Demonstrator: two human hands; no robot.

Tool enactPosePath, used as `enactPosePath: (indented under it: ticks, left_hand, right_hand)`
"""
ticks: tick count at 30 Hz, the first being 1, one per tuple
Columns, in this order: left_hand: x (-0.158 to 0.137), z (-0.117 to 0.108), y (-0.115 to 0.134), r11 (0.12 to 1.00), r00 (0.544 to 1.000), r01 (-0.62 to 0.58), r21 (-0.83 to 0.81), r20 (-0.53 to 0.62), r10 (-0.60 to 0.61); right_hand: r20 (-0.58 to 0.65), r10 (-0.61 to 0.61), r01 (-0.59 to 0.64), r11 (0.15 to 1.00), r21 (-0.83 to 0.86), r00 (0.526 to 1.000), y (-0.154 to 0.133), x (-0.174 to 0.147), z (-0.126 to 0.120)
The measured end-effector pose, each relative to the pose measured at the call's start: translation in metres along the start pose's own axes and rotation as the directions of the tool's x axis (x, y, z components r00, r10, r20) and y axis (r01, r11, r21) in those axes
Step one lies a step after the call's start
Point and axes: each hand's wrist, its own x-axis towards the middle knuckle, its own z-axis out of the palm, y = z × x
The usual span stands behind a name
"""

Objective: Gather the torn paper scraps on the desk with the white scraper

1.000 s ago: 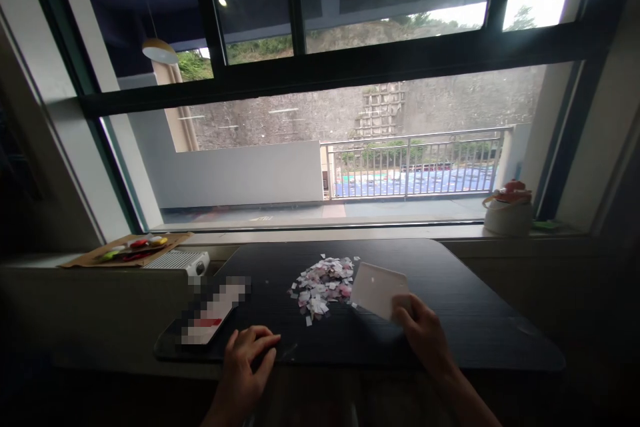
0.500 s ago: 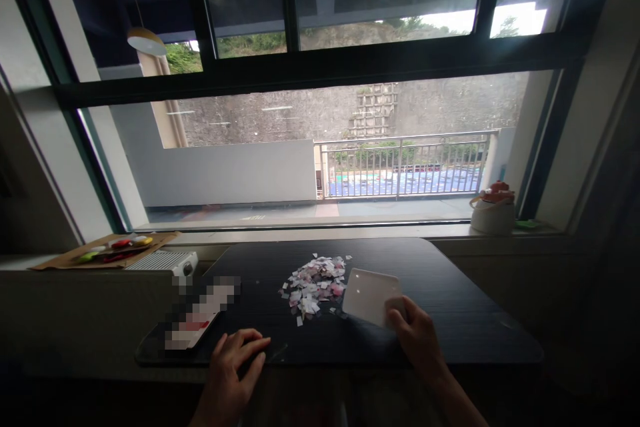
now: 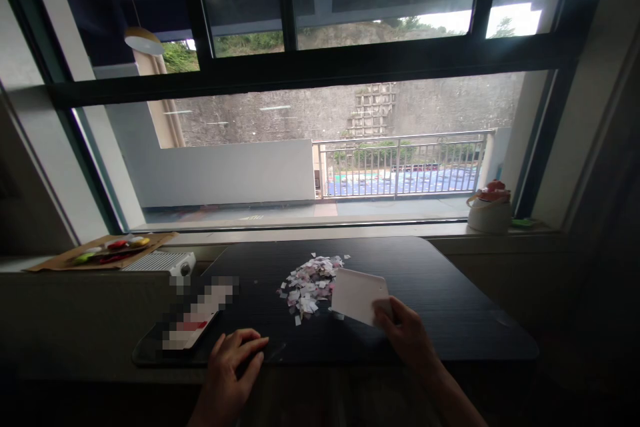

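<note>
My right hand [image 3: 406, 332] pinches a flat, whitish rectangular scraper [image 3: 359, 293] between thumb and fingers by its near right corner. The scraper is tilted, and its left side covers the right part of a loose pile of torn paper scraps [image 3: 309, 283], white with some pinkish bits. Whether it touches the scraps I cannot tell. At the table's near edge rests my left hand [image 3: 235, 365], open and holding nothing, its fingers loosely stretched to the right. Left of the pile, a long flat item, blurred out by pixels [image 3: 197, 320], lies on the dark table [image 3: 425, 280].
A white heater-like unit with a grille [image 3: 165, 263] stands by the table's left side. Behind it, brown paper [image 3: 65, 259] carries small colourful items. On the window sill at the right is a white pot with an orange top [image 3: 490, 210]. A large window fills the background.
My right hand has moved a little left with the scraper, which now overlaps the right edge of the scrap pile. My left hand stays in place. The whole view shifted slightly.
</note>
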Motion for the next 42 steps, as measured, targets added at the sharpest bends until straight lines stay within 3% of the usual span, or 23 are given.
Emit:
enactPosePath:
  ticks: [5,9,12,17,21,31,35,42]
  left_hand:
    - [-0.001,-0.001,-0.002,1.0,1.0,0.004,-0.001,0.01,-0.004]
    - [0.009,-0.003,0.009,1.0,0.999,0.004,0.024,0.033,-0.005]
    - [0.027,-0.002,0.034,0.997,0.993,-0.065,0.043,0.106,0.06]
    - [0.061,0.012,0.086,0.95,0.916,-0.312,-0.006,0.263,0.302]
    - [0.068,0.026,0.1,0.911,0.856,-0.412,0.013,0.349,0.382]
    - [0.06,0.016,0.087,0.907,0.851,-0.422,0.007,0.347,0.393]
    - [0.07,0.02,0.095,0.918,0.856,-0.396,0.04,0.378,0.353]
    - [0.098,0.024,0.11,0.924,0.825,-0.367,0.107,0.498,0.269]
  right_hand:
    - [-0.122,0.026,-0.03,0.999,-0.034,0.992,0.004,0.001,0.001]
    - [-0.061,-0.003,0.004,1.0,0.009,0.998,0.008,0.002,0.004]
    - [-0.031,0.011,-0.01,1.0,0.023,0.999,0.01,0.004,0.0]
    - [-0.063,0.074,-0.073,0.997,0.031,0.995,0.01,0.006,-0.003]
    - [-0.072,0.054,-0.049,0.997,0.067,0.996,0.005,0.003,0.0]
    - [-0.042,0.002,0.001,0.997,0.08,0.999,0.0,0.001,0.001]
    - [-0.073,0.025,-0.017,0.994,0.108,0.997,0.003,0.003,0.002]
    - [-0.074,0.049,-0.04,0.993,0.114,0.996,0.003,0.003,0.004]
